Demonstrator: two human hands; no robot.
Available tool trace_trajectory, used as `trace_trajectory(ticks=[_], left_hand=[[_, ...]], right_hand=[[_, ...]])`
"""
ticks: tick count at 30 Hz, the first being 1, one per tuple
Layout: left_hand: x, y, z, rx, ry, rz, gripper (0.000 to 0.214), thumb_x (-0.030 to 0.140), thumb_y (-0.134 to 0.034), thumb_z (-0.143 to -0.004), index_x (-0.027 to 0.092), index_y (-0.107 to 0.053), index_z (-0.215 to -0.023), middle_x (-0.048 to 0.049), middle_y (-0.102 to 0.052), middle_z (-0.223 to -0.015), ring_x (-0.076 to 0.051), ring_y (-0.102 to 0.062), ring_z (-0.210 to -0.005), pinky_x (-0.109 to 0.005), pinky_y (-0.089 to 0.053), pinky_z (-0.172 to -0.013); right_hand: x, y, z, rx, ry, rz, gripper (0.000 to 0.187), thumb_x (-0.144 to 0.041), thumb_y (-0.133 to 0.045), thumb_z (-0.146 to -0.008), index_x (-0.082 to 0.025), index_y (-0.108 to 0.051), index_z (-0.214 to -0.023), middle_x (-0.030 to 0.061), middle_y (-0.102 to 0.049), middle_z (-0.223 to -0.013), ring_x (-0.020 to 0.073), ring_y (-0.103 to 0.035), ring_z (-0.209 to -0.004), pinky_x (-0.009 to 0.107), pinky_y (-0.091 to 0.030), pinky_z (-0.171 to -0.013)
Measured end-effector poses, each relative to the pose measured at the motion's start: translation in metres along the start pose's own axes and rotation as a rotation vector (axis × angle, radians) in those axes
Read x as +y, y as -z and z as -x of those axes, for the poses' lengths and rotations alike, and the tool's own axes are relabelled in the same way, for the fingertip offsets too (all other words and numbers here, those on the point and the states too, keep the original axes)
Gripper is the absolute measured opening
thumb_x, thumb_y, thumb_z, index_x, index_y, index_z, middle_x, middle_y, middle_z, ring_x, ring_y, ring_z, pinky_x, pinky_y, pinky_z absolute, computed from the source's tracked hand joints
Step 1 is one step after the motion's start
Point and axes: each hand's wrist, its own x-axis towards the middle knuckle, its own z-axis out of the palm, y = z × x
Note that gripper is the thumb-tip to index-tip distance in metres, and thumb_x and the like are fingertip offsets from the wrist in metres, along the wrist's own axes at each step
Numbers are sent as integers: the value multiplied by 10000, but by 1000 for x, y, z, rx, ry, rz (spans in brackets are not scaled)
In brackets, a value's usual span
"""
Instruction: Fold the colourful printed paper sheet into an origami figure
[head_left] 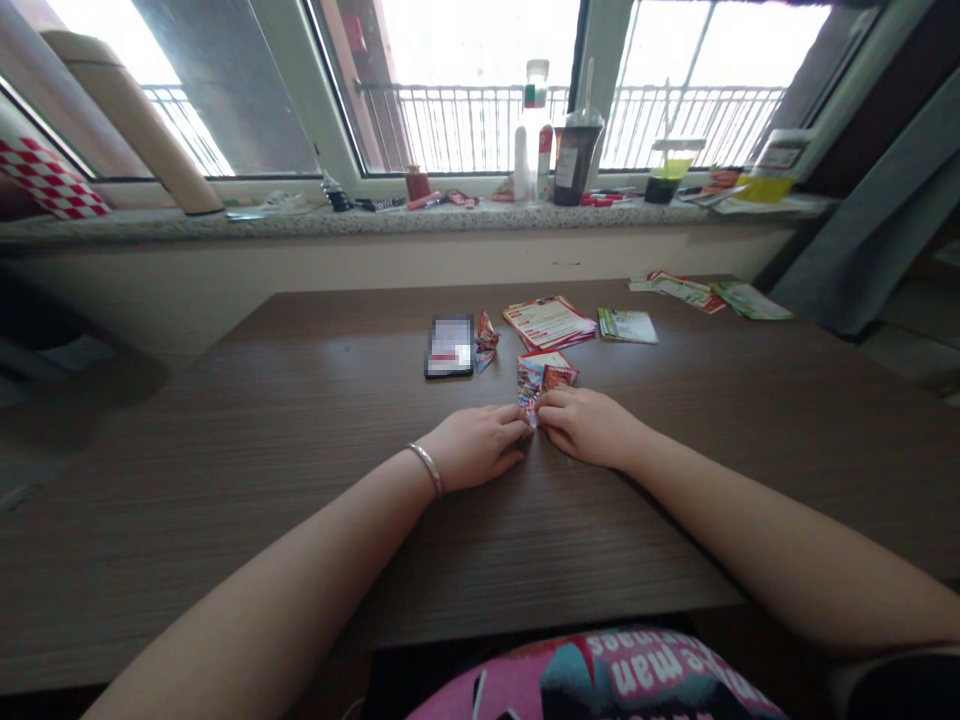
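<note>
While both forearms rest on the brown table [322, 420], the hands meet near the centre of the frame at a folded printed paper [529, 376], lying flat just below the sheet stack. Left hand [480, 447], silver bangle [426, 468] at its wrist: fingertips touch the paper's lower tip; whether they pinch it, cannot tell. Right hand [589, 422]: fingers bent over the paper's lower right part; pressing or gripping, cannot tell. Left of the paper, slightly higher: a small folded piece [486, 340], red-orange, beside a phone [449, 347], screen pixelated. Above centre: a red-bordered sheet stack [550, 321]; right of it, green-and-white cards [628, 326]. Upper right: further printed sheets [751, 300].
</note>
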Motion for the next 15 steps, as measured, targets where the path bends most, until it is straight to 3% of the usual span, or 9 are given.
trace_trajectory(ticks=[5,15], left_hand=[[0,1,0,-7,-1,0,305,305,-497,-886,193,-553,-1164,-68,-575,-1134,-205,-587,-997,-315,-475,-877],[-1,1,2,-13,7,29,323,320,-495,-891,201,-539,-1187,-69,-564,-1152,-209,-584,-1006,-325,-470,-893]], right_hand=[[2,0,1,23,-23,-34,205,-207,-447,-882,-163,-645,-905,97,-640,-982,195,-596,-910,305,-462,-816],[-1,2,3,18,-20,-17,230,-236,-437,-891,-176,-653,-941,86,-638,-982,190,-594,-911,290,-449,-798]])
